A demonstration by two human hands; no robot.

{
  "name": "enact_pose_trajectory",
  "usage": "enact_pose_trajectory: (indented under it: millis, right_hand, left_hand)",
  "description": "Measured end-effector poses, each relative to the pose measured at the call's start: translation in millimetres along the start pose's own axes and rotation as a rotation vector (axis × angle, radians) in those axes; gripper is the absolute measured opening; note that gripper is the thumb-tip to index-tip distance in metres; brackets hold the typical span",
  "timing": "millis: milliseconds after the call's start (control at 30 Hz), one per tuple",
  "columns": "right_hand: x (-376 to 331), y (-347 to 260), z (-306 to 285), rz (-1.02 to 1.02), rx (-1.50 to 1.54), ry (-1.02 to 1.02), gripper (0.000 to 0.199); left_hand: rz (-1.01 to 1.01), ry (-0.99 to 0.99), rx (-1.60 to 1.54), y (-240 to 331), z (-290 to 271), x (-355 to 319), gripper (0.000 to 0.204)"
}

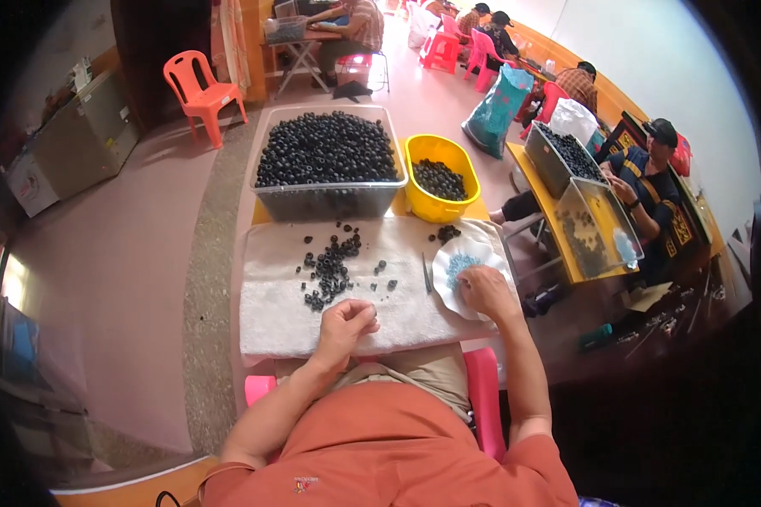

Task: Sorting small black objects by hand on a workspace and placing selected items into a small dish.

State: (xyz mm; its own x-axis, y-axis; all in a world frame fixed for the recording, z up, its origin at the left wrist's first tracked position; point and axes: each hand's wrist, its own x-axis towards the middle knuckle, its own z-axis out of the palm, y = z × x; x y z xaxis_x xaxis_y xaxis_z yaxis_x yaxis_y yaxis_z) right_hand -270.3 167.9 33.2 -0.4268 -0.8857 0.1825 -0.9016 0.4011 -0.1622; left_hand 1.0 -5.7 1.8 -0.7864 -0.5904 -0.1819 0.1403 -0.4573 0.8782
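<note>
My left hand (345, 329) hovers above the near part of a white towel (271, 325), thumb and fingertips pinched together. Whatever it pinches is too small to make out. Just beyond it lies a loose pile of small black ring-shaped parts (333, 266). My right hand (487, 292) reaches into a white scalloped plate (445, 296) at the towel's right side, its fingers drawn together at a heap of tiny light-blue pieces (460, 264). Its fingertips are partly hidden, so what they hold does not show. Tweezers (427, 274) rest on the towel left of the plate.
Behind the towel stand a large clear bin (330, 196) full of black parts and a yellow tub (435, 207) holding more. A co-worker (651, 182) sits at a table with bins to the right. An orange chair (201, 95) stands at far left.
</note>
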Motion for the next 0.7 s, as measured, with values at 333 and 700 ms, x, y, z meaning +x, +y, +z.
enact_pose_trajectory:
  millis: [333,700]
  right_hand:
    - [1,-14,-15,0.028,0.038,-0.010,0.019]
    - [2,-8,-9,-0.001,0.039,-0.006,0.016]
  left_hand:
    - [-0.015,-0.007,0.015,-1,-2,1,0.010]
    - [-0.020,0.022,0.018,-1,2,-2,0.011]
